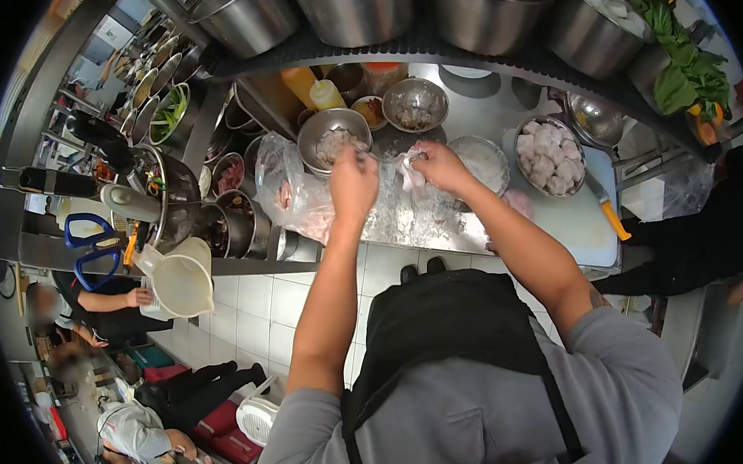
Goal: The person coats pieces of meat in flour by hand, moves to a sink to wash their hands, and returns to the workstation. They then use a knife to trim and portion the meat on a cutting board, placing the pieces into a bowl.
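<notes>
My left hand (354,187) is at the near rim of a steel bowl (309,136) of pale, wet-looking pieces. Its fingers are drawn together over those pieces, and their tips are partly hidden. Between the fingers of my right hand (442,168) is a limp, pale piece of raw meat (411,171), held above the steel counter. Just right of that hand sits a bowl of white powder (481,161). A clear plastic bag (298,194) with pinkish meat inside lies left of my left wrist.
A bowl of pale chunks (550,157) and a yellow-handled knife (611,215) are on the right, by a cutting board (569,237). A small steel bowl (415,104) and a squeeze bottle (326,95) stand behind. Large pots (352,14) line the overhead shelf. Co-workers are at left.
</notes>
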{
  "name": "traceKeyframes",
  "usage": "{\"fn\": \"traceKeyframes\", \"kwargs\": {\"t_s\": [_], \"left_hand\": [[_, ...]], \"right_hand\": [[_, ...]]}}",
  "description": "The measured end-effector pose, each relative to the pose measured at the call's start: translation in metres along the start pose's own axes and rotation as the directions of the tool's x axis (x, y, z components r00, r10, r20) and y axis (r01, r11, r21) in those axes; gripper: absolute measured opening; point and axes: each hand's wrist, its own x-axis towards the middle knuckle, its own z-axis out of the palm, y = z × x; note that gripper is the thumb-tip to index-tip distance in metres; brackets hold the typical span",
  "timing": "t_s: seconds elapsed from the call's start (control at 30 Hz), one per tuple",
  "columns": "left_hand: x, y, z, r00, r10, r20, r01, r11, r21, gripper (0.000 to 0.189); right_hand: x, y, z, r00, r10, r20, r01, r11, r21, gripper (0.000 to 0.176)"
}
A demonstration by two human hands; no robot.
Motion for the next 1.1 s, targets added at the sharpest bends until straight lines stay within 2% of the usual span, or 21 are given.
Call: {"fn": "traceKeyframes", "kwargs": {"t_s": [0.1, 0.13, 0.2, 0.23, 0.27, 0.3, 0.33, 0.4, 0.43, 0.47, 0.57, 0.63, 0.7, 0.77, 0.87, 0.93, 0.97, 1.0, 1.07, 1.1], "left_hand": [[-0.039, -0.004, 0.033, 0.976, 0.219, 0.012, -0.219, 0.976, 0.007, 0.022], [-0.047, -0.003, 0.037, 0.929, 0.356, 0.1, -0.367, 0.923, 0.12, 0.02], [-0.058, 0.002, 0.044, 0.761, 0.565, 0.32, -0.646, 0.708, 0.285, 0.018], [-0.061, 0.003, 0.053, 0.702, 0.596, 0.39, -0.71, 0.626, 0.322, 0.018], [-0.063, 0.0, 0.065, 0.64, 0.618, 0.457, -0.768, 0.535, 0.352, 0.018], [-0.064, -0.005, 0.078, 0.575, 0.63, 0.522, -0.818, 0.436, 0.375, 0.019], [-0.063, -0.006, 0.088, 0.566, 0.511, 0.647, -0.824, 0.326, 0.464, 0.031], [-0.059, 0.0, 0.109, 0.538, 0.298, 0.789, -0.839, 0.097, 0.536, 0.037], [-0.052, 0.013, 0.111, 0.535, 0.177, 0.826, -0.837, -0.024, 0.547, 0.041], [-0.045, 0.023, 0.111, 0.465, 0.075, 0.882, -0.88, -0.069, 0.47, 0.044], [-0.033, -0.027, 0.159, 0.609, 0.151, 0.779, -0.787, -0.006, 0.616, 0.041], [-0.026, -0.05, 0.175, 0.704, 0.131, 0.698, -0.709, 0.067, 0.702, 0.039], [-0.025, -0.058, 0.177, 0.718, 0.145, 0.681, -0.695, 0.092, 0.713, 0.037], [-0.022, -0.031, 0.138, 0.649, 0.199, 0.734, -0.756, 0.064, 0.651, 0.032], [0.002, 0.012, 0.08, 0.645, -0.082, 0.76, -0.633, 0.499, 0.592, 0.029], [0.022, -0.019, 0.07, 0.614, 0.03, 0.789, -0.596, 0.673, 0.438, 0.029], [0.029, -0.032, 0.064, 0.606, 0.087, 0.791, -0.567, 0.745, 0.352, 0.029], [0.032, -0.027, 0.051, 0.624, 0.108, 0.774, -0.524, 0.793, 0.312, 0.027], [0.034, -0.035, 0.041, 0.626, -0.002, 0.78, -0.237, 0.952, 0.192, 0.029], [0.034, -0.041, 0.038, 0.613, -0.055, 0.788, -0.076, 0.989, 0.128, 0.03]], "right_hand": [[0.008, 0.009, 0.002, 0.998, -0.043, -0.035, 0.048, 0.986, 0.161, 0.038], [0.008, 0.002, -0.001, 0.999, 0.032, -0.019, -0.029, 0.994, 0.102, 0.039], [0.017, 0.003, -0.001, 0.999, -0.035, -0.014, 0.035, 0.999, 0.014, 0.039], [0.018, -0.004, -0.002, 0.998, -0.063, -0.013, 0.063, 0.998, -0.029, 0.039], [0.021, -0.012, -0.007, 0.988, 0.059, 0.141, -0.057, 0.998, -0.02, 0.039], [0.024, -0.021, -0.01, 0.986, 0.018, 0.168, 0.001, 0.993, -0.114, 0.039], [0.026, -0.027, -0.011, 0.98, -0.019, 0.199, 0.061, 0.977, -0.205, 0.039], [0.03, -0.036, -0.008, 0.966, -0.042, 0.255, 0.128, 0.936, -0.329, 0.039], [0.037, -0.036, -0.005, 0.969, -0.05, 0.242, 0.139, 0.92, -0.368, 0.039], [0.044, -0.036, 0.001, 0.971, -0.056, 0.231, 0.148, 0.903, -0.403, 0.038], [0.048, -0.047, 0.012, 0.966, -0.043, 0.256, 0.156, 0.884, -0.441, 0.036], [0.059, -0.047, 0.019, 0.951, -0.047, 0.305, 0.19, 0.869, -0.456, 0.033], [0.068, -0.047, 0.026, 0.936, -0.035, 0.351, 0.203, 0.867, -0.454, 0.032], [0.074, -0.046, 0.026, 0.908, -0.041, 0.417, 0.234, 0.876, -0.423, 0.031], [0.086, -0.033, 0.017, 0.9, 0.038, 0.435, 0.202, 0.846, -0.493, 0.033], [0.115, 0.043, 0.017, 0.876, -0.147, 0.459, 0.334, 0.872, -0.359, 0.032], [0.098, 0.038, 0.01, 0.899, 0.022, 0.438, 0.037, 0.992, -0.125, 0.029], [0.08, 0.032, 0.003, 0.894, 0.19, 0.405, -0.263, 0.955, 0.133, 0.026], [0.082, 0.073, 0.012, 0.828, 0.156, 0.538, -0.363, 0.881, 0.303, 0.024], [0.078, 0.077, 0.013, 0.79, 0.128, 0.599, -0.419, 0.827, 0.376, 0.023]]}}
